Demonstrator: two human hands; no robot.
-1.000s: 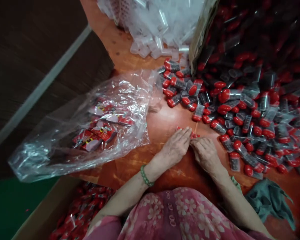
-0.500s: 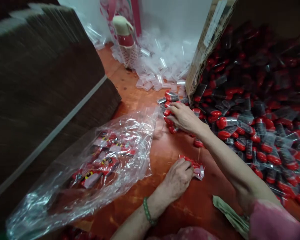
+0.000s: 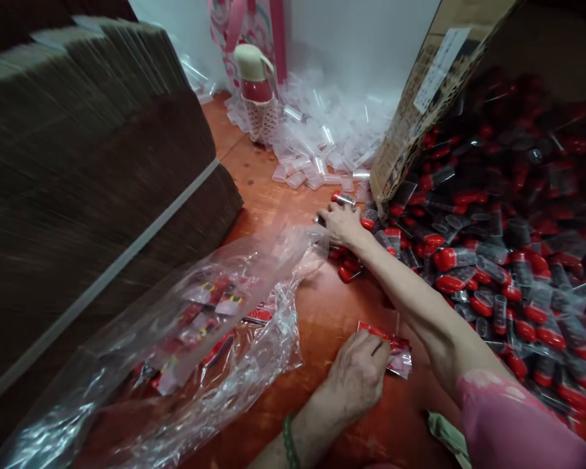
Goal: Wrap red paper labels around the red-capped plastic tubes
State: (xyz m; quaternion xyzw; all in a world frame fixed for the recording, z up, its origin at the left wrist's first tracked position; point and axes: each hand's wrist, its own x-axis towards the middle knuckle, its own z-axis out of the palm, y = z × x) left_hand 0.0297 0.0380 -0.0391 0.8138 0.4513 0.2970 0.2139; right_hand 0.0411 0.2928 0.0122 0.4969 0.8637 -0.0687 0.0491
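Note:
My left hand (image 3: 359, 374), with a green bead bracelet at its wrist, rests on the orange surface, its curled fingers on a small red printed packet (image 3: 395, 355). Farther up, my right hand (image 3: 342, 225) reaches over a few red-capped clear tubes (image 3: 349, 264) at the bag's edge; its fingers are bent and partly spread, and what lies under them is hidden. A clear plastic bag (image 3: 278, 339) lies at the left with several red packets (image 3: 209, 293) showing through it.
Strapped cardboard (image 3: 102, 163) stands at the left. A cardboard flap (image 3: 420, 124) rises beside a large heap of red-capped tubes (image 3: 498, 260) on the right. Clear tubes (image 3: 317, 143) and a bottle (image 3: 256, 91) are at the back. Green cloth (image 3: 446, 436) lies near the front.
My right hand has moved a little left, to the bag's opening, and the bag's upper edge has shifted. My left hand stays at the packet. The view has shifted slightly.

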